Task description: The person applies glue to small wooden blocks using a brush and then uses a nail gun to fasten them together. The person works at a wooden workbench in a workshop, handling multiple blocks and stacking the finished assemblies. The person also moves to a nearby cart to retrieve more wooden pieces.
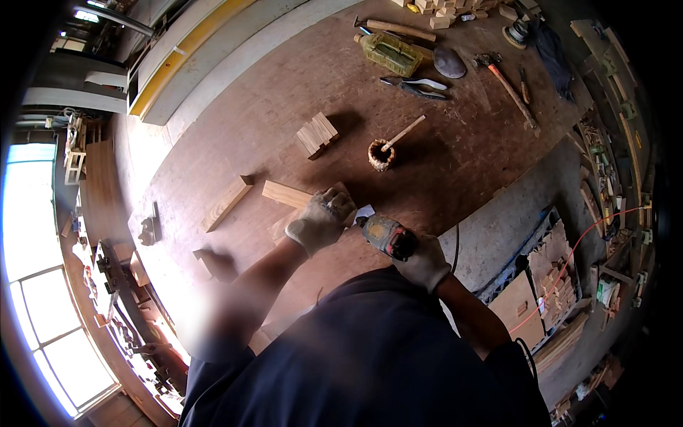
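My left hand [322, 219], in a pale work glove, is closed over the end of a light wooden board [284, 193] low on the brown tabletop. Part of the wood lies hidden under the fingers. Wrapped round a power drill [385, 235] is my right hand [424, 265], also gloved. The drill points toward the wood beside my left hand; its tip is hard to make out. A small white patch [365, 212] shows between the drill and the left glove. To the left lies a separate wooden strip [226, 204].
Further off stand a stacked wooden block [317, 135] and a glue pot [381, 156] with a stick in it. At the back lie a bottle of yellowish liquid [390, 55], pliers [416, 87] and a hammer [509, 89]. A crate of wood pieces [551, 274] sits beyond the table's right edge.
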A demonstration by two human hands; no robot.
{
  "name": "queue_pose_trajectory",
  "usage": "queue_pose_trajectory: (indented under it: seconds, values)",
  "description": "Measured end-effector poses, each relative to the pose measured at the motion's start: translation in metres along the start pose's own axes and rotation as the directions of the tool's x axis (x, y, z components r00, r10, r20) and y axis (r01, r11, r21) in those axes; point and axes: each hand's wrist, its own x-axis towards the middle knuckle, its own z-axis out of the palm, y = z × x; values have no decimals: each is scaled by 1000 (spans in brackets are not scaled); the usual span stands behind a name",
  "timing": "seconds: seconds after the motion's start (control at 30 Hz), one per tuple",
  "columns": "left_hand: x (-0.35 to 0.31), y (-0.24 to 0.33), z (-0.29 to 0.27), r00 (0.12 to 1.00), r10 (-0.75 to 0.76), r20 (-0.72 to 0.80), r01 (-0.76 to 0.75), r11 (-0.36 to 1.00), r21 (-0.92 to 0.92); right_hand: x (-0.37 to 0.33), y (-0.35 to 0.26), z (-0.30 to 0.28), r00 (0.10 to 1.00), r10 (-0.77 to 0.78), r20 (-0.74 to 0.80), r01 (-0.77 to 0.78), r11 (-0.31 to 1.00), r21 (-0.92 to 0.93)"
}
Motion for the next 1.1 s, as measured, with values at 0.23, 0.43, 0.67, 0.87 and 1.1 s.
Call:
queue_pose_trajectory:
  seconds: [0.23, 0.43, 0.67, 0.87, 1.1]
  values:
    - [-1, 0, 0, 1000, 19, -14, -19, 1000, 12, -4, -4, -11, 1000, 0, 13, -1, 997, 77]
    - [2, 6, -3, 991, -132, 13, 133, 989, -68, -2, -3, -31, 998, 39, -41, -33, 989, 141]
    - [14, 9, 11, 963, -267, 37, 268, 963, -42, 49, -38, -71, 997, 73, -23, -67, 980, 186]
    - [22, 23, 12, 957, -286, 50, 271, 941, 202, 111, -69, -79, 999, -22, 46, 15, 987, 160]
    - [16, 38, 8, 943, -321, 82, 290, 919, 268, 177, -157, -71, 961, 78, 266, -136, 968, 208]
